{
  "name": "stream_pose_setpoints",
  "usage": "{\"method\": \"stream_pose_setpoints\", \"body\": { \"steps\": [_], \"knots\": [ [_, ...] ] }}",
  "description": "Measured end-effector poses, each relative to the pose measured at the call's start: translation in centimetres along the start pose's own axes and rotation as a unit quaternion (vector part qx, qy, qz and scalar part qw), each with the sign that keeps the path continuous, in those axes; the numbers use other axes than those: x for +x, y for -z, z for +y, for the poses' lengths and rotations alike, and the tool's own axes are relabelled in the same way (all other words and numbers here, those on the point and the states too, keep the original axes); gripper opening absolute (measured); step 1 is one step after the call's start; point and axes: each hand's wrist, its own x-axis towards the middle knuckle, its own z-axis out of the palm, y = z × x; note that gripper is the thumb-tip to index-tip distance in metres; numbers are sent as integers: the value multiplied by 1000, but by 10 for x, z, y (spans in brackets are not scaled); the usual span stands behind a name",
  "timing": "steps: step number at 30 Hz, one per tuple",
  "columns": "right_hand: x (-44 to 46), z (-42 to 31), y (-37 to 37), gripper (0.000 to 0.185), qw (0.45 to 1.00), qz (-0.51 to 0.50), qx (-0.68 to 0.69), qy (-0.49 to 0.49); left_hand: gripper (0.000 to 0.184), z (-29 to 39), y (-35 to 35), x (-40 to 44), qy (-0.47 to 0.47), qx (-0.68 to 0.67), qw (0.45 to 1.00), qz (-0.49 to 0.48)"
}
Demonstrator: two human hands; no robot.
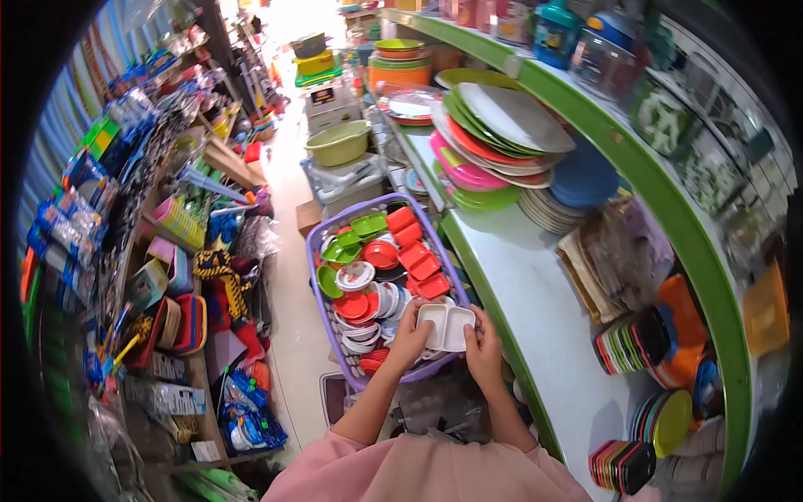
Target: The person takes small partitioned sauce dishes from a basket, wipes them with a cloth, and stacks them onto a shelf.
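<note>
Between my left hand (408,339) and my right hand (483,345) is a small white two-compartment dish (446,326), gripped at its two ends with the hollows facing up. It is over the near right part of a purple basket (314,251). Inside the basket lie red two-part dishes (418,259), green dishes (368,224), a round red dish (381,254) and several stacked white dishes (361,335). A white lidded bowl or dish with a printed pattern (355,275) sits near the middle.
To my right runs a white shelf (510,251) with green edging, bearing plate stacks (510,125) and stacked square bowls (623,464). Bottles (556,33) stand on the upper shelf. Crowded goods shelves line the left, beside a narrow tiled aisle (288,335). A pale green basin (338,142) stands beyond the basket.
</note>
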Motion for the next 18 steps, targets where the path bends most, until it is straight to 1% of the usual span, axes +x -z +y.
{"method": "stream_pose_setpoints", "body": {
  "steps": [1,2,3,5,6,9,10,12,13,15,16,17,18],
  "knots": [
    [-6,-6,8,32,1000,14,13,-4,37,3,-10,-3,-17,1,1000,-26],
    [-13,-14,18,32,999,29,25,-8,35,1,-19,-3,-54,36,996,-55],
    [-21,-23,27,32,998,44,37,-12,34,2,-29,-7,-38,31,996,-81],
    [-37,-45,49,30,994,109,15,10,34,32,-61,-25,-6,20,991,-135],
    [-46,-50,61,30,990,141,-4,20,35,47,-77,-35,24,20,987,-155],
    [-77,-70,101,28,972,224,-51,41,34,46,-116,-53,62,-64,959,-269],
    [-89,-74,116,28,965,249,-69,44,32,45,-130,-59,74,-74,946,-307],
    [-114,-88,142,30,950,298,-81,55,31,50,-161,-76,55,-28,930,-363],
    [-127,-101,153,30,942,313,-114,50,30,52,-176,-85,44,-5,919,-391],
    [-156,-128,175,31,922,343,-178,37,28,51,-206,-103,30,-17,898,-439],
    [-172,-134,188,32,899,358,-245,57,28,50,-219,-113,21,-20,888,-459],
    [-189,-134,200,30,877,390,-270,77,27,50,-231,-123,11,-23,878,-478],
    [-207,-139,214,29,858,436,-260,75,26,51,-241,-132,1,-16,868,-496]
  ]
}}
